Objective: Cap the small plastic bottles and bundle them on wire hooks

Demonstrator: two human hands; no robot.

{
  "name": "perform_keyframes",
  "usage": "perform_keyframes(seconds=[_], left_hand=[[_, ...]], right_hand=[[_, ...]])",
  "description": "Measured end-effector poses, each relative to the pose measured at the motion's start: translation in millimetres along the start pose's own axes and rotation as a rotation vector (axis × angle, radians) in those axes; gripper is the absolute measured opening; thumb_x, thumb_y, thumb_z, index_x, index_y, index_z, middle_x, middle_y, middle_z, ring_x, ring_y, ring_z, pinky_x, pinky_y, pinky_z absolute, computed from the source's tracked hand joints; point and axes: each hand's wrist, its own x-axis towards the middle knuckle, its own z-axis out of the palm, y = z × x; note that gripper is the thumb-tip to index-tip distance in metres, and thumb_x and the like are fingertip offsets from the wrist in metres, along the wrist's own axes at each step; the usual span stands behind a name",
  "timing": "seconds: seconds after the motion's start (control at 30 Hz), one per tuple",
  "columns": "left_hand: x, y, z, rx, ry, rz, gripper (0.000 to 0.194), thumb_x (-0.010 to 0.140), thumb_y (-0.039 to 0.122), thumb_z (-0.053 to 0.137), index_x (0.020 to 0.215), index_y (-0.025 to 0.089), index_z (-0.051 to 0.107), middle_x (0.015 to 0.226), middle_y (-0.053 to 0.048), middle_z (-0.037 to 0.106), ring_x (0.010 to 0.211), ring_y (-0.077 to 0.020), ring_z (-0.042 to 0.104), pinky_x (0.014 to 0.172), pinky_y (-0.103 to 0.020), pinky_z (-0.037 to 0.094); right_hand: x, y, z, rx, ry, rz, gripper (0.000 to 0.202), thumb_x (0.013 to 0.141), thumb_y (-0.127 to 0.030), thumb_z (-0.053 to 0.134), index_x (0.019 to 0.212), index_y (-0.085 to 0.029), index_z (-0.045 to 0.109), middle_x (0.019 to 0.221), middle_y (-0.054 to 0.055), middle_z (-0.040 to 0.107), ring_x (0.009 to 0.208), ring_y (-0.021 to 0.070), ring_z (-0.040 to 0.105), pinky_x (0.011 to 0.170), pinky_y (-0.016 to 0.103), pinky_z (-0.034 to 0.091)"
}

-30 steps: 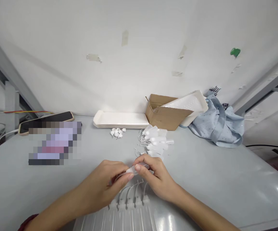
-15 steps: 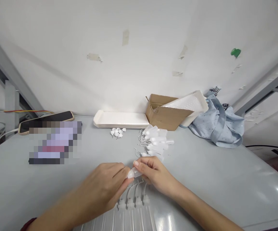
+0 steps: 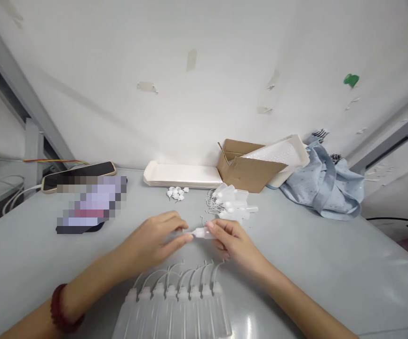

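Tape-marked white wall (image 3: 112, 52) rises behind the grey worktop (image 3: 313, 273). By its far-left corner lie a cased phone (image 3: 80, 174) and a blurred-out phone (image 3: 94, 202), perhaps kept there out of the hands' way. Left hand (image 3: 154, 238): thumb and forefinger straddle the nozzle of a small bottle (image 3: 204, 233) held over the middle (whether they touch it, I cannot tell). Towards the near edge, a row of bottles (image 3: 172, 315) lies side by side, tubes pointing away, presumably against tangling. White caps (image 3: 177, 193) sit before white trays (image 3: 184, 174) along the far edge. Right hand (image 3: 234, 240) pinches the small bottle's body, seemingly to steady it; beyond are loose bottles (image 3: 232, 202), a carton (image 3: 253, 172) and, far right, a blue bag (image 3: 324, 179).
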Motion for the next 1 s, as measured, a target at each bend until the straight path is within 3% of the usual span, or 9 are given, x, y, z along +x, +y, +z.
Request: perform_keyframes(seconds=[0.17, 0.33, 0.57, 0.77, 1.0], left_hand=[[4.7, -38.4, -2.9, 0.183, 0.187, -0.145, 0.024, 0.091, 0.027, 0.039, 0.102, 0.018, 0.058, 0.108, -0.01, 0.056, 0.104, -0.0254, 0.052, 0.09, -0.043, 0.044], [7.7, -66.3, 0.8, 0.27, 0.163, -0.138, 0.036, 0.09, 0.02, 0.033, 0.122, 0.013, 0.048, 0.133, -0.015, 0.044, 0.124, -0.0287, 0.039, 0.102, -0.049, 0.035], [9.1, -73.8, 8.8, 0.253, 0.119, -0.086, 0.042, 0.089, 0.013, 0.028, 0.126, 0.013, 0.048, 0.139, -0.014, 0.043, 0.128, -0.0267, 0.038, 0.106, -0.048, 0.034], [9.0, -74.0, 9.9, 0.267, 0.145, -0.083, 0.039, 0.088, 0.013, 0.03, 0.122, 0.013, 0.051, 0.13, -0.016, 0.048, 0.121, -0.0277, 0.044, 0.101, -0.048, 0.039], [7.6, -75.2, 8.7, 0.282, 0.154, -0.101, 0.035, 0.087, 0.014, 0.034, 0.115, 0.017, 0.055, 0.12, -0.014, 0.05, 0.107, -0.0274, 0.051, 0.09, -0.045, 0.046]], right_hand=[[2.1, -4.8, -12.2, -0.151, 0.24, -0.195, 0.032, 0.088, -0.046, 0.048, 0.077, -0.016, 0.052, 0.055, -0.006, 0.041, 0.045, 0.0075, 0.037, 0.044, 0.022, 0.031], [6.2, -4.6, -25.0, -0.234, 0.448, -0.342, 0.028, 0.087, -0.042, 0.048, 0.099, -0.018, 0.056, 0.074, 0.0, 0.054, 0.061, 0.0117, 0.048, 0.055, 0.024, 0.039], [13.2, -8.1, -45.5, -0.371, 0.644, -0.35, 0.031, 0.083, -0.041, 0.05, 0.101, -0.017, 0.055, 0.088, 0.005, 0.061, 0.071, 0.0165, 0.053, 0.057, 0.027, 0.042], [14.9, -8.7, -54.1, -0.458, 0.67, -0.336, 0.03, 0.083, -0.039, 0.049, 0.1, -0.016, 0.058, 0.095, 0.007, 0.064, 0.075, 0.0183, 0.057, 0.059, 0.028, 0.043], [20.7, 0.6, -65.6, -0.828, 0.689, -0.471, 0.028, 0.087, -0.033, 0.045, 0.103, -0.018, 0.062, 0.104, 0.009, 0.066, 0.094, 0.0249, 0.055, 0.068, 0.033, 0.044]])
